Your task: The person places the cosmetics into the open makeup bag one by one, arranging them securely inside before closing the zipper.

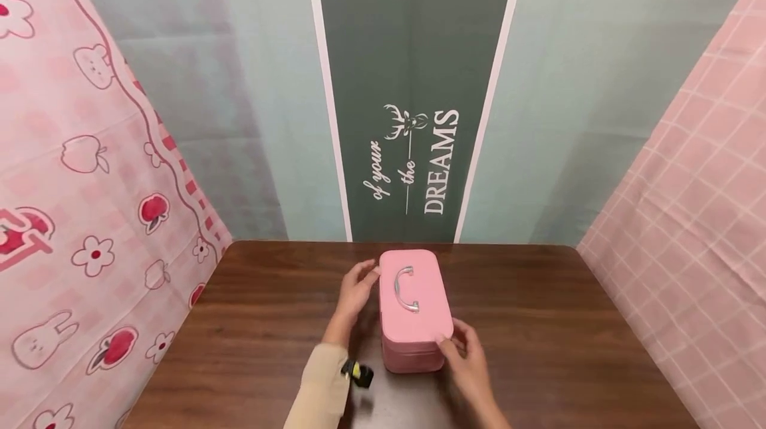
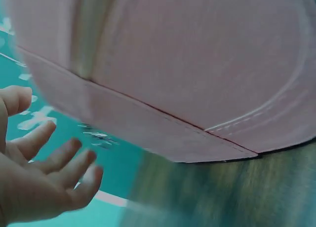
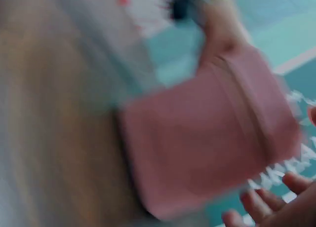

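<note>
A pink box-shaped case [image 1: 413, 302] stands upright on the table, with a silver handle [image 1: 399, 289] on its lid. My left hand [image 1: 353, 294] is at its left side, fingertips close by the lid's far left edge. In the left wrist view those fingers [image 2: 74, 180] are spread and loosely bent beside the case wall [image 2: 197, 54]. My right hand [image 1: 469, 357] is at the near right corner, thumb at the lid's edge and fingers along the right side. The right wrist view, blurred, has its fingers [image 3: 256, 205] loosely bent next to the case [image 3: 192, 143]. A seam circles the case below the lid.
The dark wooden table [image 1: 269, 322] has a green-grey curtain [image 1: 413, 50] with white lettering behind it. Pink printed cloth [image 1: 120, 203] hangs at the left, pink checked cloth [image 1: 694, 216] at the right. A black strap device [image 1: 359, 374] sits on the left wrist, over a cream sleeve [image 1: 320, 386].
</note>
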Available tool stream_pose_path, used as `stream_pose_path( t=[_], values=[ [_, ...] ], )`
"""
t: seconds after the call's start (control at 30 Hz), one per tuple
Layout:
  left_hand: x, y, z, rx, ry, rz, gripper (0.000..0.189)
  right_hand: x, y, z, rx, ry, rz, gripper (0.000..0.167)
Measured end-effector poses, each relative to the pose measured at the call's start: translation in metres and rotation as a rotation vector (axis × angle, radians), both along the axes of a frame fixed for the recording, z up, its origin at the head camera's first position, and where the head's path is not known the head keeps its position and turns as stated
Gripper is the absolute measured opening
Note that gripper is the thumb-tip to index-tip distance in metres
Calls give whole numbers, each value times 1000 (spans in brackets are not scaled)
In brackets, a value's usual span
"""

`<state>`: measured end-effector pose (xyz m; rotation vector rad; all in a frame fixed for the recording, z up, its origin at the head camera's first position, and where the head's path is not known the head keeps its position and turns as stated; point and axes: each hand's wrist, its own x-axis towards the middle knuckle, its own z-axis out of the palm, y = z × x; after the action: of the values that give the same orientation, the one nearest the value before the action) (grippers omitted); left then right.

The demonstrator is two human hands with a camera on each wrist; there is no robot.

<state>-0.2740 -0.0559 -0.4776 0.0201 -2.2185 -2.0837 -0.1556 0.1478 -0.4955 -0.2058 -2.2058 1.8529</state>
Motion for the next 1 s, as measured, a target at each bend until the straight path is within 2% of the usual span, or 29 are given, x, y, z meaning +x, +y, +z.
stream_pose_path(
  t=[0.1, 0.17, 0.27, 0.33, 0.47, 0.63, 0.77, 0.83, 0.9, 1.0],
  values=[
    [39, -5, 8, 0, 72, 64, 33, 2, 27, 10, 110, 47, 90, 45],
    [65, -6, 15, 4, 93, 92, 30, -2, 41, 15, 199, 86, 136, 43],
    [91, -3, 12, 11, 84, 132, 28, -15, 54, 20, 290, 127, 217, 41],
    [101, 0, 5, 7, 87, 148, 28, -25, 58, 22, 316, 158, 267, 40],
    [111, 8, -7, -12, 123, 161, 31, -51, 58, 25, 316, 205, 351, 40],
    [118, 21, -13, -46, 195, 206, 30, -85, 47, 31, 339, 232, 404, 40],
    [119, 33, -15, -64, 224, 235, 31, -113, 35, 33, 359, 240, 410, 41],
    [117, 39, -16, -63, 247, 243, 30, -126, 30, 33, 323, 233, 424, 42],
    [115, 45, -13, -63, 274, 254, 30, -134, 26, 33, 244, 188, 460, 42],
    [119, 53, -4, -55, 295, 274, 29, -136, 23, 32, 161, 112, 501, 43]
  ],
)
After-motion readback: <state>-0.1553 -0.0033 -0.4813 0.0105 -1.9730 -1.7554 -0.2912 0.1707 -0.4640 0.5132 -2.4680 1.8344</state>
